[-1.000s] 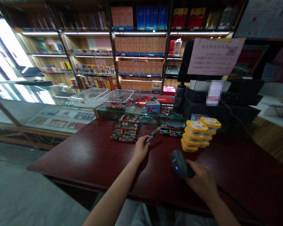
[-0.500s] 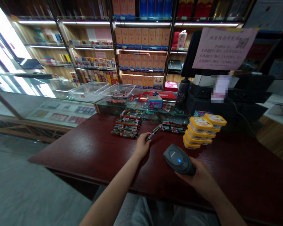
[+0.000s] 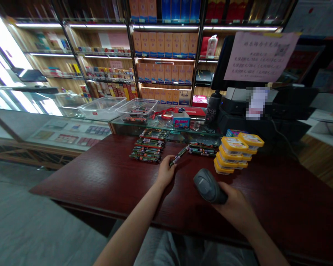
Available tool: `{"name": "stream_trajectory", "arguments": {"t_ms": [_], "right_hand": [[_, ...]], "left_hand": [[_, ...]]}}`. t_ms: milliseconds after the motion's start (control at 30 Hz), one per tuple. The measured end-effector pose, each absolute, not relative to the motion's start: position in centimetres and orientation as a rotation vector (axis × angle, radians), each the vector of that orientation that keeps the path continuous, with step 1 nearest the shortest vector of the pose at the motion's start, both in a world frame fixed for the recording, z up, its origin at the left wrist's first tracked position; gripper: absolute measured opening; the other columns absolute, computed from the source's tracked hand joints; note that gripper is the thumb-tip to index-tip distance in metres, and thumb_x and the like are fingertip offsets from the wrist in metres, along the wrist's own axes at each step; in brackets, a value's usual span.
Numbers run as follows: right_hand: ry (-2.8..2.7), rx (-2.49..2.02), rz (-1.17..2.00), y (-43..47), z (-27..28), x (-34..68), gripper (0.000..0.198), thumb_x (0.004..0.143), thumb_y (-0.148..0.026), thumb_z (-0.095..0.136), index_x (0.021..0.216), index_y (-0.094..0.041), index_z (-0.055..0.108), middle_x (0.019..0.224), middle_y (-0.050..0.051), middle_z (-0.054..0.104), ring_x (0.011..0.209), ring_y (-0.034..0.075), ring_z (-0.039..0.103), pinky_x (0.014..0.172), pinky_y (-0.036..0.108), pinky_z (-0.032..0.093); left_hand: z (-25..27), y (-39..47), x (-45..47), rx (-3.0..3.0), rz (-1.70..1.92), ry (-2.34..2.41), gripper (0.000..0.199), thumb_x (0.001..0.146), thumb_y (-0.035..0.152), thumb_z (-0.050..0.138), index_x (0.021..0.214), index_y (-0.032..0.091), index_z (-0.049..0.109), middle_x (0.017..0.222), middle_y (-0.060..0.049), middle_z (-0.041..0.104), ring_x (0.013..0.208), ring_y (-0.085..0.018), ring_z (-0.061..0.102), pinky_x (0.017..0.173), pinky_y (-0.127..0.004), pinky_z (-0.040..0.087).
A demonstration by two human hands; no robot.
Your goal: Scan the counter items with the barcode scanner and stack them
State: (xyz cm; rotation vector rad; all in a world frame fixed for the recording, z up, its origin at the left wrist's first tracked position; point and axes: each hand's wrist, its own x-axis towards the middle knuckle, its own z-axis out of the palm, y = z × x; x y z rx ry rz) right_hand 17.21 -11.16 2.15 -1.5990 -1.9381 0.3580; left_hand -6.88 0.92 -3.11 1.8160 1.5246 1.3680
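A slim printed stick packet (image 3: pixel 179 155) is clamped near one end by the fingers of the left hand (image 3: pixel 166 171), over the desk (image 3: pixel 105 177), near a pile of similar packets (image 3: pixel 147 149), apparently so its label is left uncovered. A barcode scanner (image 3: pixel 207 186) is gripped by the right hand (image 3: pixel 235 207), fingers wrapped round its handle, presumably leaving its head free for aiming.

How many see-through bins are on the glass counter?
2. The left bin has a small red label on its front. The right bin is beside it, with thin packets inside. I don't see any hidden ones.
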Motion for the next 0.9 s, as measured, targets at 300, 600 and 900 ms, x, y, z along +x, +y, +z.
{"name": "stream_trajectory", "arguments": {"t_ms": [300,600,900], "right_hand": [[-2.105,-1.562,-0.306,-9.3,-3.0,19.4,0.032,0.072,-0.018,0.050,0.102,-0.019,0.062,0.094,0.006,0.071,0.078,0.021,0.065,0.068,0.031,0.046],[-2.093,-1.525,-0.283,-8.9,-3.4,19.3,0.027,0.073,-0.017,0.051,0.098,-0.019,0.061,0.090,0.007,0.070,0.080,0.021,0.065,0.069,0.030,0.045],[-2.037,-1.565,-0.180,-8.9,-3.2,19.6,0.025,0.075,-0.019,0.052,0.099,-0.020,0.061,0.090,0.006,0.070,0.078,0.021,0.065,0.069,0.032,0.045]], "left_hand": [[-2.6,1.3,-6.7,2.094,1.247,1.528,0.022,0.078,0.013,0.054,0.098,0.018,0.061,0.094,-0.006,0.056,0.092,-0.018,0.054,0.087,-0.034,0.045],[-1.8,6.6,-2.2,2.364,0.912,1.523,0.029,0.075,0.009,0.059,0.100,0.019,0.068,0.094,-0.007,0.055,0.091,-0.020,0.052,0.085,-0.033,0.044],[-1.9,9.1,0.2,2.198,1.015,1.799,0.035,0.067,0.021,0.073,0.102,0.022,0.069,0.096,-0.007,0.056,0.093,-0.023,0.053,0.083,-0.034,0.045]]}}
